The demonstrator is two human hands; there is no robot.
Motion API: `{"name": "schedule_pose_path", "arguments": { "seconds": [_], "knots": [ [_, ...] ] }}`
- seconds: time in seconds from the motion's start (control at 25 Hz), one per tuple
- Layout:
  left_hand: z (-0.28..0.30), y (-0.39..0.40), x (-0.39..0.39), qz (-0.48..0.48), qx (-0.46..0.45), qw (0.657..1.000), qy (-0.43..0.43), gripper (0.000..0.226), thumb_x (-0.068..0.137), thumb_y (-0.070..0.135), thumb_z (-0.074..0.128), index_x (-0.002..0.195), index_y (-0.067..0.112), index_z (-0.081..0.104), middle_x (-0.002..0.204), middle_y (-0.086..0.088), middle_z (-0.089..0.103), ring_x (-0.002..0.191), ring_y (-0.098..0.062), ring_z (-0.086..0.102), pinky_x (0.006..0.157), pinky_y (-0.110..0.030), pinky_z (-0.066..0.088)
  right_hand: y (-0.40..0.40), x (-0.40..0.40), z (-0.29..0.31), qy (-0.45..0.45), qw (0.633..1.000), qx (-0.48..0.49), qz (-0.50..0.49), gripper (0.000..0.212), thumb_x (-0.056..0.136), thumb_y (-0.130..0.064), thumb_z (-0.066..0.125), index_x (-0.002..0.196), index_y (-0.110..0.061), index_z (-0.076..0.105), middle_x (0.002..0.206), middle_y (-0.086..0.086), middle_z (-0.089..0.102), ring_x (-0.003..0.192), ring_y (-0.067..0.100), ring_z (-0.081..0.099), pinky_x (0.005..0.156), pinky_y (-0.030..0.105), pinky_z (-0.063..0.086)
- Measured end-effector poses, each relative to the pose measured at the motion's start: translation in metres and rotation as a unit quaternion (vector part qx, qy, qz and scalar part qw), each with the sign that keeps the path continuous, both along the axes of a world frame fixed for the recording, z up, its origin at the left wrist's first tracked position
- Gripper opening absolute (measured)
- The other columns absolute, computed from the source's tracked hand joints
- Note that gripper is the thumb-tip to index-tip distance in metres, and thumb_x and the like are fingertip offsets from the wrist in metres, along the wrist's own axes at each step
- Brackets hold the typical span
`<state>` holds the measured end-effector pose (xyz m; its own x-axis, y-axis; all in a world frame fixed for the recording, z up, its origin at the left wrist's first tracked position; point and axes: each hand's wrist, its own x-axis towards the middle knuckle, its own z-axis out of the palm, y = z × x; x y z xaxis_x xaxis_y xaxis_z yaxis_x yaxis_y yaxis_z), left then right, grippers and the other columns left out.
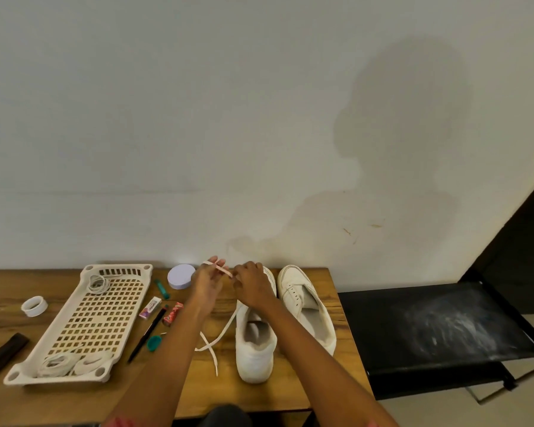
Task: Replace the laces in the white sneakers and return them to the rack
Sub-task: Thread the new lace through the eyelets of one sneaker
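Wooden table point(198, 392) before us, both hands' grip pinching lace point(221, 331), left hand point(206, 283), right hand point(252, 286), perforated tray point(85, 322) left, sneakers point(305, 306) right, black rack point(438, 328) beyond.

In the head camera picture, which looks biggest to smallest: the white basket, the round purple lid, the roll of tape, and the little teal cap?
1. Basket, far the largest.
2. Purple lid.
3. Tape roll, a bit smaller than the lid, though that is close.
4. Teal cap, smallest.

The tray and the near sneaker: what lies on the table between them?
In the head view, between the tray and the near sneaker lie an eraser box, a black pen, a teal cap, a red wrapper and the loose lace end.
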<state>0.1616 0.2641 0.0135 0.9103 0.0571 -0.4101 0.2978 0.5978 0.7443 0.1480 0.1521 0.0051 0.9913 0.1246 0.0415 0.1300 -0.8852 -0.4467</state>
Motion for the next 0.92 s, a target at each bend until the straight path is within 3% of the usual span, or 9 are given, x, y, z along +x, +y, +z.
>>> {"name": "schedule_pose_path", "arguments": {
  "seconds": [0.04,0.12,0.2,0.36,0.48,0.6,0.68,0.92],
  "knots": [
    [0.012,0.000,0.004,0.041,-0.014,0.999,0.010,0.019,0.099,0.009,0.040,0.091,0.009,0.056,0.082,-0.006,0.057,0.075,-0.019,0.055,0.074,-0.030,0.049,-0.004,-0.008,0.000,-0.002,0.999,0.008,-0.033,0.039,0.093,-0.023,0.050,0.129,-0.008,0.049,0.129,0.014,0.049,0.121,0.029,0.042,0.096,0.035,0.039],
    [0.035,0.001,0.009,0.102,0.045,0.994,-0.010,0.025,0.101,0.016,0.038,0.084,0.011,0.055,0.073,-0.005,0.051,0.064,-0.014,0.050,0.068,-0.026,0.048,-0.010,-0.027,-0.005,0.023,0.994,0.004,-0.108,0.041,0.090,-0.026,0.052,0.125,-0.007,0.047,0.128,0.012,0.049,0.119,0.027,0.045,0.094,0.032,0.041],
    [0.054,-0.001,0.010,0.120,0.141,0.980,-0.070,0.023,0.102,0.015,0.035,0.095,0.008,0.055,0.070,-0.003,0.049,0.061,-0.012,0.047,0.064,-0.023,0.048,-0.012,-0.040,-0.016,0.054,0.987,-0.005,-0.154,0.038,0.090,-0.032,0.051,0.118,-0.007,0.052,0.121,0.011,0.055,0.112,0.024,0.052,0.084,0.026,0.044],
    [0.077,-0.018,0.005,0.080,0.262,0.944,-0.186,0.018,0.102,0.017,0.035,0.106,0.013,0.052,0.069,-0.002,0.052,0.057,-0.008,0.049,0.052,-0.020,0.043,-0.015,-0.042,-0.018,0.090,0.983,0.042,-0.152,0.030,0.090,-0.033,0.051,0.096,-0.005,0.062,0.097,0.011,0.063,0.086,0.016,0.055,0.070,0.025,0.043],
    [0.080,-0.033,0.005,0.064,0.326,0.903,-0.273,0.024,0.102,0.017,0.036,0.097,0.009,0.058,0.069,-0.001,0.055,0.046,-0.003,0.051,0.047,-0.019,0.042,-0.021,-0.041,-0.020,0.101,0.982,0.053,-0.152,0.027,0.088,-0.030,0.053,0.093,-0.005,0.062,0.099,0.012,0.063,0.087,0.018,0.056,0.078,0.027,0.048],
    [0.095,-0.041,0.014,0.088,0.332,0.887,-0.309,0.026,0.101,0.015,0.037,0.099,0.004,0.061,0.070,0.001,0.056,0.044,0.000,0.050,0.045,-0.014,0.040,-0.021,-0.042,-0.031,0.082,0.988,-0.035,-0.125,0.040,0.089,-0.032,0.054,0.118,-0.005,0.053,0.126,0.012,0.050,0.115,0.024,0.050,0.091,0.028,0.044],
    [0.111,-0.046,0.019,0.097,0.310,0.888,-0.326,0.022,0.101,0.014,0.038,0.103,0.007,0.058,0.069,0.001,0.056,0.044,0.000,0.050,0.044,-0.013,0.040,-0.022,-0.040,-0.036,0.060,0.988,-0.072,-0.126,0.040,0.095,-0.028,0.048,0.128,-0.006,0.046,0.135,0.013,0.043,0.122,0.024,0.045,0.095,0.028,0.042],
    [0.154,-0.047,0.042,0.139,0.290,0.890,-0.325,0.026,0.101,0.014,0.039,0.106,0.001,0.061,0.067,0.002,0.054,0.044,0.000,0.047,0.045,-0.012,0.038,-0.029,-0.037,-0.044,0.009,0.984,-0.044,-0.175,0.032,0.101,-0.029,0.037,0.123,-0.013,0.052,0.125,0.006,0.056,0.114,0.018,0.054,0.091,0.025,0.042]
  ]
}}
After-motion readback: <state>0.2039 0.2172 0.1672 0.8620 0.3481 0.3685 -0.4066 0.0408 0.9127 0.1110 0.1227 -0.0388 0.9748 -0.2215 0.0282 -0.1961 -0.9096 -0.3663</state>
